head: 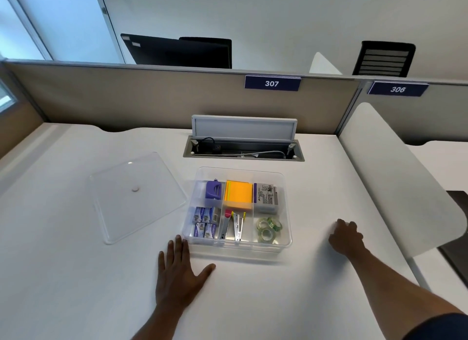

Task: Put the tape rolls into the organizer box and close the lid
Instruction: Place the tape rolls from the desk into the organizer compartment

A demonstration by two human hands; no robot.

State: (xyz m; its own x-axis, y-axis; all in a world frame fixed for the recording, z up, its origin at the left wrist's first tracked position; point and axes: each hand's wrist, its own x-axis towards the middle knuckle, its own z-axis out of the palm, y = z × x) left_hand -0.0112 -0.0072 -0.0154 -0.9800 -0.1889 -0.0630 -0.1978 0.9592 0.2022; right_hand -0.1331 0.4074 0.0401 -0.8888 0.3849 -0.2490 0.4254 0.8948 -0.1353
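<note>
The clear organizer box (287,228) stands open in the middle of the white desk. Three clear greenish tape rolls (268,229) lie in its front right compartment. The transparent lid (138,195) lies flat on the desk to the left of the box, apart from it. My left hand (178,271) rests flat on the desk, fingers spread, fingertips just at the box's front left corner, holding nothing. My right hand (347,237) rests on the desk to the right of the box, fingers curled down on the surface, with nothing visible in it.
Other compartments hold a purple sharpener (214,190), orange sticky notes (239,195), a grey staple box (266,196), small blue boxes (206,222) and staple removers (234,224). An open cable hatch (243,147) sits behind the box. A white divider panel (395,177) borders the right.
</note>
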